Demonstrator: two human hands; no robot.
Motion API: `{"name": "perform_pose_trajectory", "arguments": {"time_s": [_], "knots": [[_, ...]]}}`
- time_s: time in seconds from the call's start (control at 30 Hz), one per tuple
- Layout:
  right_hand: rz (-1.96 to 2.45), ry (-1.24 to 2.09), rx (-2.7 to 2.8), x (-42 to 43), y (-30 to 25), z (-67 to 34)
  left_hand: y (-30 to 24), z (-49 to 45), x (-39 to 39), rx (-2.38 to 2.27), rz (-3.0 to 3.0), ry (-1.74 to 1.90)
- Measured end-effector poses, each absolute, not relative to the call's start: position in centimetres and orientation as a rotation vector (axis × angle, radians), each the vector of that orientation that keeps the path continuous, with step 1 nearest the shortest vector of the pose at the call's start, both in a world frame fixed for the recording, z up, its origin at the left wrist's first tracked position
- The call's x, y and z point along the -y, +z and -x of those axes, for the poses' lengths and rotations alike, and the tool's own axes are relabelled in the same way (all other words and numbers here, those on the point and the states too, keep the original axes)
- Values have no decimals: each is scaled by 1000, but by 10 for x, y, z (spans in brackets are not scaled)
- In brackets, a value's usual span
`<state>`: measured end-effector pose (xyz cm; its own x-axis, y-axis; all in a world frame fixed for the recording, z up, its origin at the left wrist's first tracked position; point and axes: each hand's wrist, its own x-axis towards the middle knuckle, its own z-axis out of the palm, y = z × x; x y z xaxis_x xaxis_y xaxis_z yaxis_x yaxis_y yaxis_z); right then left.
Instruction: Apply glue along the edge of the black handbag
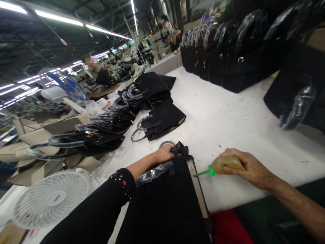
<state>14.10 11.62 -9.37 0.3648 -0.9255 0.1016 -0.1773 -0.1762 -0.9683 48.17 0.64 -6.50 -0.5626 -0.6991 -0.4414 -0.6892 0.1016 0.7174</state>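
A black handbag (167,200) lies in front of me at the near edge of the white table (228,118), its open top edge turned to the right. My left hand (165,154) grips the bag's far corner by a black bow, with a plastic-wrapped handle (153,173) under my wrist. My right hand (243,166) squeezes a small yellowish glue bottle (225,164). Its green nozzle (203,173) points left and touches the bag's pale inner edge.
Several finished black bags (157,118) lie stacked to the left on the table. A row of upright black bags (228,51) stands at the back right. A white fan (50,198) sits near left, a blue fan (68,84) behind. Other people work in the distance.
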Motion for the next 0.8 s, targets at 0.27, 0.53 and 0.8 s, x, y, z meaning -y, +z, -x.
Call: {"name": "perform_pose_trajectory", "arguments": {"time_s": [0.27, 0.53, 0.8], "knots": [[1611, -983, -1004, -122, -98, -138, -67, -482, -4, 2329, -1461, -1487], [1646, -973, -951, -119, -99, -138, -66, -481, -5, 2345, -1453, -1477], [1631, -886, -883, -124, -98, -136, -69, -483, -3, 2356, -1451, -1481]]}}
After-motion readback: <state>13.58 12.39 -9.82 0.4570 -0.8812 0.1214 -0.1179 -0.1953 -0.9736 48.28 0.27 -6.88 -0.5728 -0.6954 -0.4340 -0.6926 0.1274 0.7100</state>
